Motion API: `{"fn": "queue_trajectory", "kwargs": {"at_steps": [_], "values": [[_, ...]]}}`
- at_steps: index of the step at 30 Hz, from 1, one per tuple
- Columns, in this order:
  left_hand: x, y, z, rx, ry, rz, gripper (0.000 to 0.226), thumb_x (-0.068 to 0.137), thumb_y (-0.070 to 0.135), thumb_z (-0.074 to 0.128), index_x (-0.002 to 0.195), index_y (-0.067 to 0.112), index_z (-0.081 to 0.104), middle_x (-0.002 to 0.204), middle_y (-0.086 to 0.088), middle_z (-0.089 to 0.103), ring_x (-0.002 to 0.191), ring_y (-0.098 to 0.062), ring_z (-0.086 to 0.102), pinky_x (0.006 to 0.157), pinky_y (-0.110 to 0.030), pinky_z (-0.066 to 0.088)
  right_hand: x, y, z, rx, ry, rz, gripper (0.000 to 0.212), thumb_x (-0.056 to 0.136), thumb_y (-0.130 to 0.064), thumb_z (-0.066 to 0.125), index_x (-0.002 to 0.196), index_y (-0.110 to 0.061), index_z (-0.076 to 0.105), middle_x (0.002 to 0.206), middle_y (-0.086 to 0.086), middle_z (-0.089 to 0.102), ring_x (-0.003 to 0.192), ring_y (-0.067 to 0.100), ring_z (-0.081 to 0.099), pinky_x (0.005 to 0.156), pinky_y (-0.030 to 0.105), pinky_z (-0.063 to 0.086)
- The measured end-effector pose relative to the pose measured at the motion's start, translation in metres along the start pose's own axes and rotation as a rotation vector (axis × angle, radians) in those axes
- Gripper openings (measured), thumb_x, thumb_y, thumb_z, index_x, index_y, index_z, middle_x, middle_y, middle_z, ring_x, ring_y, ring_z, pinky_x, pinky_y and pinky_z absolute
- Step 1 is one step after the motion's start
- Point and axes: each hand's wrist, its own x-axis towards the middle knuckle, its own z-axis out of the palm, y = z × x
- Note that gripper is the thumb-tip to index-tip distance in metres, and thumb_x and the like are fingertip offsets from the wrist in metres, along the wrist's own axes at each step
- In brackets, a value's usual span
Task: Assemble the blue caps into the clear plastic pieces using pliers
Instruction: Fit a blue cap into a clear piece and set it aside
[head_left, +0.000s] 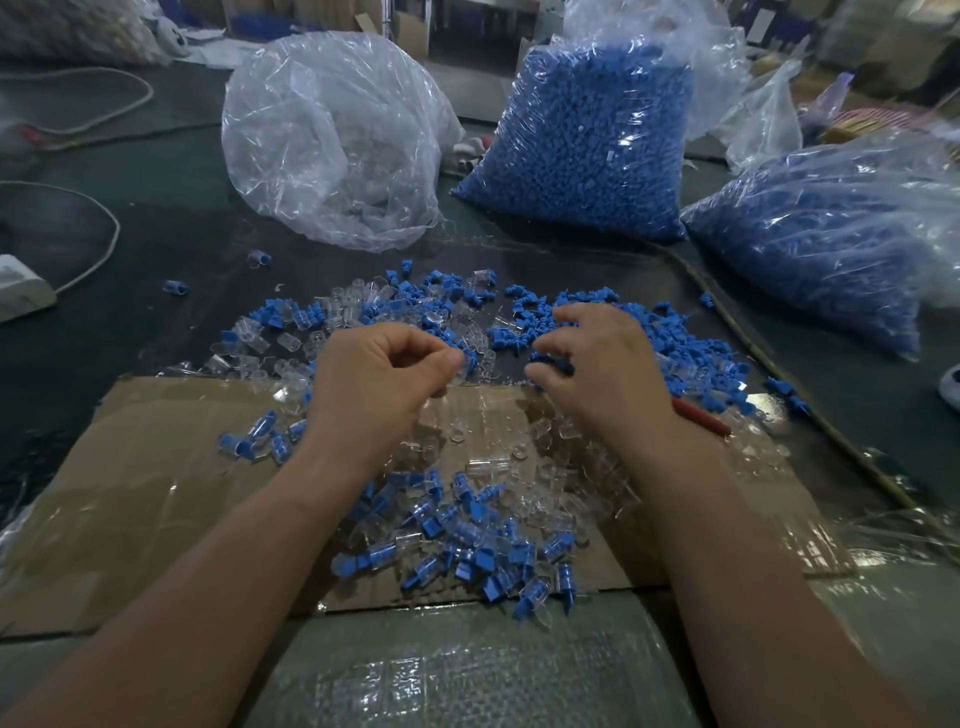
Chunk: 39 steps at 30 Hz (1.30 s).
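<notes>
Head view: the left hand (384, 379) pinched a small clear plastic piece (461, 370) between curled thumb and fingers. At its three o'clock, the right hand (605, 364) curled its fingers round a small blue plastic cap (558, 367). A red tool handle (702, 417) lay at that hand's four o'clock, on a flattened brown cardboard sheet (156, 493).

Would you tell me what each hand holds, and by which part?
Left hand pinches a clear plastic piece, right hand a blue cap; which part of each is hidden.

Blue caps (691, 358) among loose clear pieces (244, 335)
</notes>
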Motion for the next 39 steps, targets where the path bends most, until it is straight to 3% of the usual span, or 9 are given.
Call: {"fn": "queue_trajectory", "kwargs": {"at_steps": [4, 12, 15, 19, 24, 31, 34, 36, 39], "values": [[-0.001, 0.0, 0.0, 0.006, 0.012, 0.011, 0.019, 0.078, 0.012, 0.069, 0.063, 0.022, 0.063, 0.047, 0.013, 0.06, 0.036, 0.003, 0.047, 0.04, -0.006, 0.036, 0.005, 0.002, 0.013, -0.086, -0.213, 0.085, 0.031, 0.088, -0.043, 0.053, 0.108, -0.022, 0.066, 0.151, 0.002, 0.024, 0.14, 0.021, 0.012, 0.114, 0.044, 0.006], [-0.001, 0.0, 0.0, 0.029, 0.049, -0.001, 0.021, 0.079, 0.011, 0.069, 0.062, 0.021, 0.062, 0.047, 0.008, 0.059, 0.037, 0.001, 0.048, 0.041, -0.008, 0.041, 0.003, -0.001, 0.013, 0.057, -0.103, 0.016, 0.02, 0.092, -0.027, 0.05, 0.105, -0.02, 0.065, 0.146, 0.001, 0.035, 0.139, 0.016, 0.017, 0.113, 0.041, 0.002], [-0.001, 0.002, 0.0, 0.039, 0.05, 0.013, 0.022, 0.079, 0.011, 0.069, 0.062, 0.023, 0.062, 0.047, 0.009, 0.059, 0.038, 0.0, 0.05, 0.042, -0.009, 0.042, 0.001, -0.014, 0.01, 0.171, -0.055, -0.137, 0.018, 0.091, -0.019, 0.051, 0.104, -0.017, 0.063, 0.142, 0.002, 0.042, 0.132, 0.014, 0.031, 0.111, 0.032, 0.012], [-0.002, 0.003, 0.001, 0.047, 0.058, 0.025, 0.023, 0.08, 0.009, 0.069, 0.063, 0.024, 0.061, 0.049, 0.01, 0.058, 0.039, 0.001, 0.052, 0.041, -0.007, 0.04, 0.002, -0.027, 0.012, 0.221, -0.256, -0.224, 0.018, 0.091, -0.017, 0.052, 0.106, -0.017, 0.063, 0.15, -0.002, 0.029, 0.134, 0.014, 0.029, 0.105, 0.027, 0.024], [-0.002, 0.003, 0.001, 0.048, 0.047, 0.026, 0.024, 0.08, 0.01, 0.068, 0.063, 0.025, 0.061, 0.05, 0.009, 0.058, 0.039, 0.001, 0.053, 0.042, -0.006, 0.04, 0.004, -0.022, 0.011, 0.233, -0.263, -0.171, 0.018, 0.091, -0.015, 0.053, 0.103, -0.011, 0.067, 0.119, 0.003, 0.057, 0.108, 0.017, 0.05, 0.091, 0.027, 0.037], [-0.002, 0.003, 0.001, 0.042, 0.03, 0.015, 0.024, 0.08, 0.01, 0.068, 0.063, 0.025, 0.061, 0.051, 0.008, 0.058, 0.039, 0.0, 0.052, 0.042, -0.008, 0.042, 0.007, -0.016, 0.014, 0.247, -0.2, -0.027, 0.019, 0.087, -0.018, 0.061, 0.105, -0.015, 0.067, 0.097, -0.004, 0.039, 0.089, 0.008, 0.04, 0.078, 0.019, 0.031], [-0.002, 0.004, 0.001, 0.05, 0.021, 0.007, 0.022, 0.08, 0.01, 0.068, 0.064, 0.024, 0.062, 0.052, 0.008, 0.059, 0.04, 0.0, 0.054, 0.043, -0.008, 0.043, 0.007, -0.016, 0.013, 0.238, -0.169, -0.046, 0.02, 0.087, -0.018, 0.06, 0.105, -0.014, 0.068, 0.101, -0.005, 0.046, 0.09, 0.004, 0.039, 0.078, 0.014, 0.028], [-0.002, 0.004, 0.001, 0.055, 0.004, -0.011, 0.02, 0.08, 0.01, 0.067, 0.066, 0.024, 0.062, 0.054, 0.007, 0.061, 0.042, -0.001, 0.056, 0.042, -0.008, 0.042, 0.005, -0.014, 0.009, 0.366, -0.088, -0.004, 0.017, 0.086, -0.017, 0.062, 0.101, -0.014, 0.069, 0.095, -0.01, 0.052, 0.082, 0.0, 0.046, 0.074, 0.011, 0.033], [-0.002, 0.005, 0.0, -0.066, -0.085, -0.125, 0.013, 0.082, 0.008, 0.063, 0.074, 0.018, 0.064, 0.059, 0.001, 0.064, 0.047, -0.004, 0.061, 0.042, -0.012, 0.044, -0.002, -0.017, -0.003, 0.836, 0.049, 0.101, 0.017, 0.082, -0.009, 0.066, 0.087, -0.025, 0.067, 0.091, -0.017, 0.059, 0.08, -0.003, 0.058, 0.073, 0.013, 0.047]]}}
